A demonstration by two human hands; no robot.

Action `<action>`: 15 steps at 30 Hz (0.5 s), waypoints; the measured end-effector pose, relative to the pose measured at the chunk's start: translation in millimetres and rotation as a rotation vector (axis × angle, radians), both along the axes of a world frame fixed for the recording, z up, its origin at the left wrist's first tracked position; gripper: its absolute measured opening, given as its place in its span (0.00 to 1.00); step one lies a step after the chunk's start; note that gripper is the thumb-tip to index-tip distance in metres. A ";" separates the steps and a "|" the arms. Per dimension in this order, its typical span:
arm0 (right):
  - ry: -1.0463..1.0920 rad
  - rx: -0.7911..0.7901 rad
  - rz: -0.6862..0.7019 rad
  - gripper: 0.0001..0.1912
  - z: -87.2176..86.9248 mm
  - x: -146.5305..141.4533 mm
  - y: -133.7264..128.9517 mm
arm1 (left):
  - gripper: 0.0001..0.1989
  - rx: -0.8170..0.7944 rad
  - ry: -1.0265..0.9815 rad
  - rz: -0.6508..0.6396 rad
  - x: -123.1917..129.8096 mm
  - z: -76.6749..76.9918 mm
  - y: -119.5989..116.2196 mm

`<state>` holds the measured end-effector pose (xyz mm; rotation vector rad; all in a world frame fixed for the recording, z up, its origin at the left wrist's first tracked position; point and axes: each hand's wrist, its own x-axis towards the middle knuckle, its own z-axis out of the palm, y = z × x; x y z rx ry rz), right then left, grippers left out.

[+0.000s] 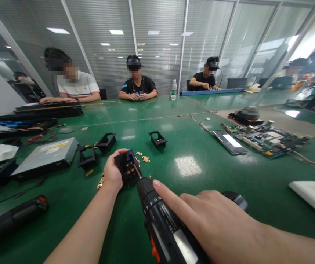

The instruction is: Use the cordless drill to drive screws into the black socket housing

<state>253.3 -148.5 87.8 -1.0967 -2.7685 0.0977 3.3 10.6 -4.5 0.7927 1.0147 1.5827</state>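
My left hand (112, 171) is closed round a small black plastic housing (120, 161), tilted so its open side faces me. Brass-coloured terminals show inside it. In my right hand (215, 220) is a black cordless drill (157, 209) with a numbered collar; my index finger lies along its body, while the grip and trigger are hidden. The drill's thin bit points into the housing, near the terminals; whether it touches a screw I cannot tell. Small brass plates (145, 159) lie on the green table just beyond the housing, and more brass pieces (100, 181) are beside my left wrist.
Open black frames (157, 139) stand farther out, with another (86, 157) to the left near a silver disc drive (46, 157). At lower left lies a black cylinder (14, 216). A phone (229, 142) and circuit board (273, 137) are right. Several people sit across the table.
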 end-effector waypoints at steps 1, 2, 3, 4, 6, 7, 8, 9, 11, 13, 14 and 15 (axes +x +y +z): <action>0.011 0.008 -0.015 0.50 -0.1 0.5 -1.1 | 0.14 0.000 0.001 -0.001 0.2 0.1 -0.1; 0.024 0.014 -0.026 0.51 -0.2 1.0 -2.3 | 0.14 -0.001 0.004 -0.006 0.4 0.4 -0.4; 0.035 0.019 -0.030 0.51 -0.3 1.4 -3.3 | 0.14 -0.005 0.008 -0.013 0.7 0.8 -0.7; 0.044 0.016 -0.029 0.52 -0.5 1.7 -3.7 | 0.14 -0.011 0.013 -0.019 0.9 1.1 -1.1; 0.042 0.010 -0.027 0.52 -1.4 1.5 -2.9 | 0.14 -0.024 0.025 -0.024 1.3 1.7 -1.9; 0.032 0.008 -0.020 0.52 -2.2 1.0 -1.6 | 0.14 -0.030 0.031 -0.024 1.3 1.9 -2.2; 0.015 0.003 -0.009 0.51 -3.1 0.5 -0.2 | 0.14 -0.032 0.038 -0.023 1.3 1.8 -2.4; -0.004 -0.005 0.004 0.51 -3.9 -0.2 1.3 | 0.14 -0.032 0.046 -0.023 1.1 1.7 -2.5; -0.025 -0.015 0.014 0.51 -4.4 -1.1 2.8 | 0.13 -0.030 0.062 -0.027 0.7 1.1 -2.5; -0.017 -0.013 -0.005 0.52 -3.1 -1.1 1.6 | 0.13 -0.018 0.078 -0.028 0.4 0.4 -2.5; -0.009 -0.009 -0.020 0.52 -1.9 -0.7 0.2 | 0.13 -0.014 0.083 -0.029 0.3 0.1 -2.4; -0.001 -0.004 -0.032 0.52 -0.7 -0.3 -1.4 | 0.13 -0.014 0.087 -0.028 0.3 0.0 -2.4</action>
